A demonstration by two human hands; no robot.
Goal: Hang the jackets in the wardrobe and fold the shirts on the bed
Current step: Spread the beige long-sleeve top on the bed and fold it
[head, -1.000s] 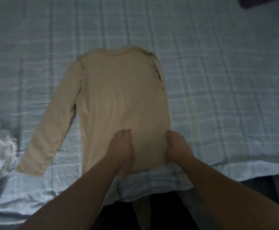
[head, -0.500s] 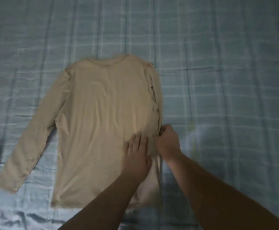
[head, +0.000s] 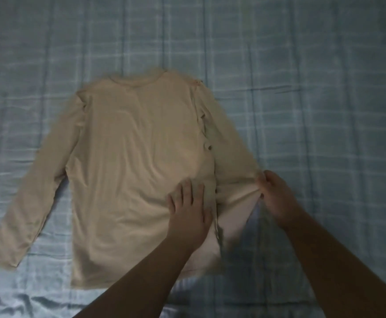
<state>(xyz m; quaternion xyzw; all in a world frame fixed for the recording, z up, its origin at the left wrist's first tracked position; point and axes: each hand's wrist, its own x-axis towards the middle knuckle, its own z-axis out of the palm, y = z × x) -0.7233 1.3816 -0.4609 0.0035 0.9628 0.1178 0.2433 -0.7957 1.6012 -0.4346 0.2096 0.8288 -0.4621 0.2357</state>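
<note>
1. Item: one beige shirt (head: 137, 161), long-sleeved, lies on the blue checked bed sheet (head: 325, 88). Collar at 12 o'clock, hem at 6 o'clock, near the bed's front edge.
2. Body panel: spread flat in a single layer, with a few shallow ripples. No fold across it is visible.
3. Sleeve on the 9 o'clock side (head: 38, 191): fully extended, running out toward 7–8 o'clock, cuff resting on the sheet. Not folded in.
4. Sleeve on the 3 o'clock side (head: 231, 152): runs from the shoulder down toward 4 o'clock, close beside the side seam.
5. Left hand (head: 188, 214): palm down, fingers straight and spread, pressing the lower body panel toward 5 o'clock, just beside the side seam. It grasps nothing.
6. Right hand (head: 277, 198): at 4 o'clock of the shirt, fingers curled, pinching the lower end of that sleeve. The cloth draws taut between the seam and the pinch.
7. Judgement on step: laying out and handling the sleeve; the left hand likely anchors the body while the right positions the sleeve.
8. Judgement on progress: early for this shirt. Both sleeves and the body are yet to be folded.
9. Not in view: jackets, wardrobe, other shirts. Cannot tell how far those parts stand.
</note>
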